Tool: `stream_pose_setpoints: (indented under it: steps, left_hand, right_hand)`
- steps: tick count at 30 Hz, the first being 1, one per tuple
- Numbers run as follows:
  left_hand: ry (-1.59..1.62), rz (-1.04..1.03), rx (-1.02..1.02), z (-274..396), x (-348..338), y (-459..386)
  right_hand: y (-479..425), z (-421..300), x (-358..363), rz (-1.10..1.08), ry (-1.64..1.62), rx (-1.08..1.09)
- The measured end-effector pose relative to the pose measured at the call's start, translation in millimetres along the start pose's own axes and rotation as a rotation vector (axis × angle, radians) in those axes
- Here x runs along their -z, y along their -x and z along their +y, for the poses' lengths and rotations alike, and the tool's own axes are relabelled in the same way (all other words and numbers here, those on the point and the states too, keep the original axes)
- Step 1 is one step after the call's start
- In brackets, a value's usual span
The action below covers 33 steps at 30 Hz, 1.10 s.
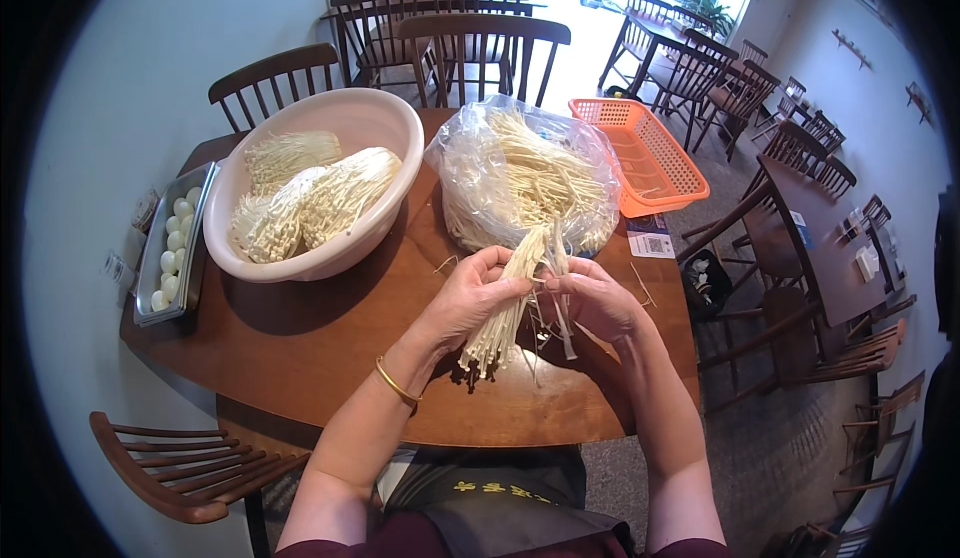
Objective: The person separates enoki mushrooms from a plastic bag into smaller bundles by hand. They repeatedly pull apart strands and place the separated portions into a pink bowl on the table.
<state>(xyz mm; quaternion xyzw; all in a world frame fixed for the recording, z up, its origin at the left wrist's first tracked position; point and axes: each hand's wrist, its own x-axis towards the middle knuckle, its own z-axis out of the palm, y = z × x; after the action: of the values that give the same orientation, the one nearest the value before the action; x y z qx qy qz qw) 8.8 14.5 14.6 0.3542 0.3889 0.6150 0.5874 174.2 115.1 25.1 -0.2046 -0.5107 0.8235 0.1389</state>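
A bunch of enoki mushrooms (495, 330) is gripped in my left hand (471, 291), caps pointing down towards me. Between the fingers of my right hand (600, 299) is a thin strand cluster of enoki (562, 318), right beside that bunch. Both hands are over the wooden table, fingertips close together. Just beyond them lies a clear plastic bag (469, 153) full of loose enoki (547, 168). To the left, a large pale plastic basin (375, 111) holds several thick enoki bunches (349, 190).
A metal tray (196, 258) of peeled eggs (176, 240) stands at the wooden table's (330, 348) left edge. An orange plastic basket (679, 156) sits at the far right, beside a printed card (651, 237). Wooden chairs (487, 32) surround the table; a black bin (706, 280) is right.
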Motion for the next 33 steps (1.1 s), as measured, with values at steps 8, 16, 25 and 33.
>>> stream_pose_setpoints:
  steps: [8, 16, 25, 33]
  left_hand:
    - [-0.099, 0.051, -0.029, -0.7, 4.8, -0.9]
    - [0.012, 0.009, 0.028, 0.0, 4.2, -1.4]
    - [-0.069, 0.007, 0.024, -7.2, 11.8, -3.8]
    - [-0.001, 0.052, 0.039, -4.6, 8.7, -3.2]
  right_hand:
    - [0.3, -1.7, -13.4, -0.017, 0.1, 0.017]
    - [3.0, -3.7, -8.7, 0.094, 0.561, 0.149]
    - [22.9, -38.3, 28.7, 0.2, -0.178, 0.413]
    - [9.7, -14.7, 7.7, 0.204, 0.223, 0.241]
